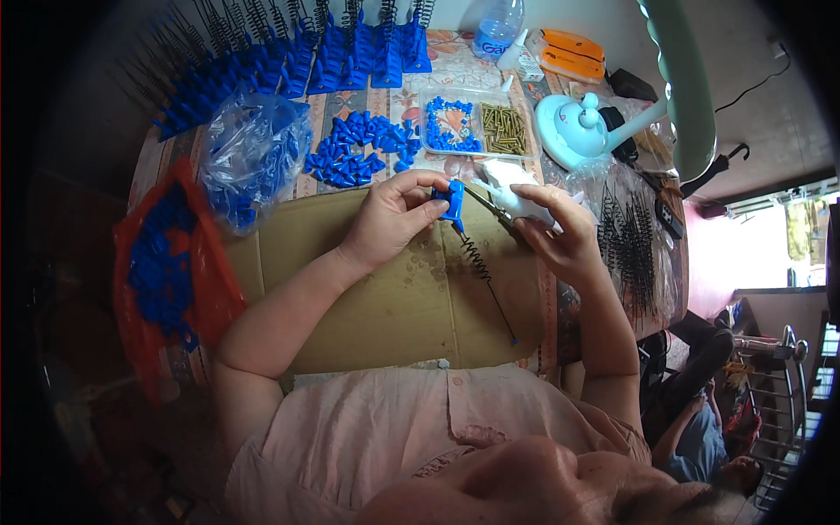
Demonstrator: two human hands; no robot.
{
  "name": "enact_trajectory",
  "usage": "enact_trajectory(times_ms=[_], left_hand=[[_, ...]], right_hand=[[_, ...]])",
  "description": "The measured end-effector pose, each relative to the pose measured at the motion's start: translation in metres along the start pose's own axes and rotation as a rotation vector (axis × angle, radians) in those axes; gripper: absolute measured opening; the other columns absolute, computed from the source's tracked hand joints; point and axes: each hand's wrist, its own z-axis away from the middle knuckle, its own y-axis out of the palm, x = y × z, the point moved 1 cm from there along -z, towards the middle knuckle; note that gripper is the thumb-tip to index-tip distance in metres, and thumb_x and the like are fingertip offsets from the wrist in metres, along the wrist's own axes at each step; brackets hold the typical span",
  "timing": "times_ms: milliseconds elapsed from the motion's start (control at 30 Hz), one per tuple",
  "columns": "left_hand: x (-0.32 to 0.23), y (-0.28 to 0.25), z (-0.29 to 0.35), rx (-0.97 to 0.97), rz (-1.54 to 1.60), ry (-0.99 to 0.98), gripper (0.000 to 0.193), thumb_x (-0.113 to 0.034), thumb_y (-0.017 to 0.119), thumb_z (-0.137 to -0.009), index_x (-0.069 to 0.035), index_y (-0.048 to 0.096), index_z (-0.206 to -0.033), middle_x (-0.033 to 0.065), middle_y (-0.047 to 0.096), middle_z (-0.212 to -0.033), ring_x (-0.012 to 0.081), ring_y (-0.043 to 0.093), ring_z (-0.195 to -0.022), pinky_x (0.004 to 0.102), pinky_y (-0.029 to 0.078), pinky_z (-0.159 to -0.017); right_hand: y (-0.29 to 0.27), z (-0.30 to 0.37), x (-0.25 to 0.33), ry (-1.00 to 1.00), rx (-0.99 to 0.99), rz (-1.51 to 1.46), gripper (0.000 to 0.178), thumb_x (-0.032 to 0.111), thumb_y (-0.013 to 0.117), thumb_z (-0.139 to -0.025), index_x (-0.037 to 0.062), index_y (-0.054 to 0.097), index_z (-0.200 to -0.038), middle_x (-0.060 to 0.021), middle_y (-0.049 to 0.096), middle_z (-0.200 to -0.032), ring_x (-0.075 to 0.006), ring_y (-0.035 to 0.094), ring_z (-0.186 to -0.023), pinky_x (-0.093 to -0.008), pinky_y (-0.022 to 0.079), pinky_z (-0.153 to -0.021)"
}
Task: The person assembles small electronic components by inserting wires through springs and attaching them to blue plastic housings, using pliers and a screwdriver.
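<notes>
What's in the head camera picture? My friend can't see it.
A person's left hand holds a small blue plastic part with a coiled black wire extending from it; the right hand holds a slim metal tool beside it, above a brown cardboard sheet.

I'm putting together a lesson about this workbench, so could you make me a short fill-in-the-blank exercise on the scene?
1. The left hand holds a plastic part coloured ____.
2. The coiled spring attached to it is ____.
3. The slim metal tool is in the person's ____ hand.
4. In the clear tray, small blue pieces lie to the ____ of brass-coloured pieces.

Missing words: blue; black; right; left.
</notes>
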Motion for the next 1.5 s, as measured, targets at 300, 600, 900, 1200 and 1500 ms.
enact_trajectory(times_ms=[300,600,900,1200,1500], left_hand=[[-0.005,0.004,0.001,-0.003,-0.107,0.188,0.018,0.005,0.063,-0.086,-0.003,0.062,-0.102,0.0030,0.052,-0.114,0.0032,0.054,-0.083,0.0191,0.047,-0.067],[-0.003,0.001,0.002,-0.004,-0.210,0.224,0.015,0.004,0.062,-0.087,-0.003,0.063,-0.100,0.0066,0.053,-0.119,0.0046,0.055,-0.089,0.0203,0.048,-0.073],[-0.002,0.005,0.001,-0.048,-0.153,0.234,0.011,0.001,0.067,-0.085,-0.004,0.064,-0.094,0.0025,0.054,-0.111,0.0012,0.051,-0.079,0.0170,0.045,-0.065],[-0.001,0.003,0.002,-0.023,-0.217,0.241,0.015,0.004,0.064,-0.086,-0.003,0.064,-0.099,0.0070,0.055,-0.117,0.0058,0.058,-0.091,0.0187,0.048,-0.070],[-0.002,0.003,0.003,-0.016,-0.239,0.239,0.015,0.004,0.064,-0.086,-0.003,0.064,-0.099,0.0065,0.054,-0.118,0.0062,0.057,-0.092,0.0188,0.048,-0.071]], right_hand=[[-0.004,-0.007,0.009,-0.090,0.008,0.091,0.040,-0.004,0.069,-0.077,0.0036,0.063,-0.116,-0.0101,0.065,-0.093,-0.0160,0.063,-0.076,-0.0265,0.049,-0.066],[-0.008,-0.011,0.019,-0.183,0.029,0.102,0.037,0.001,0.071,-0.076,0.0044,0.062,-0.111,-0.0120,0.065,-0.087,-0.0275,0.065,-0.075,-0.0346,0.050,-0.065],[-0.010,-0.015,0.028,-0.152,0.090,0.130,0.034,-0.003,0.067,-0.076,0.0020,0.064,-0.109,-0.0106,0.065,-0.085,-0.0190,0.062,-0.067,-0.0273,0.047,-0.061],[-0.012,-0.016,0.032,-0.154,0.107,0.167,0.034,0.002,0.069,-0.077,0.0044,0.062,-0.110,-0.0116,0.065,-0.084,-0.0288,0.064,-0.071,-0.0353,0.048,-0.061],[-0.010,-0.017,0.033,-0.134,0.113,0.162,0.031,0.004,0.069,-0.078,0.0040,0.062,-0.107,-0.0120,0.066,-0.085,-0.0285,0.064,-0.071,-0.0353,0.049,-0.062]])
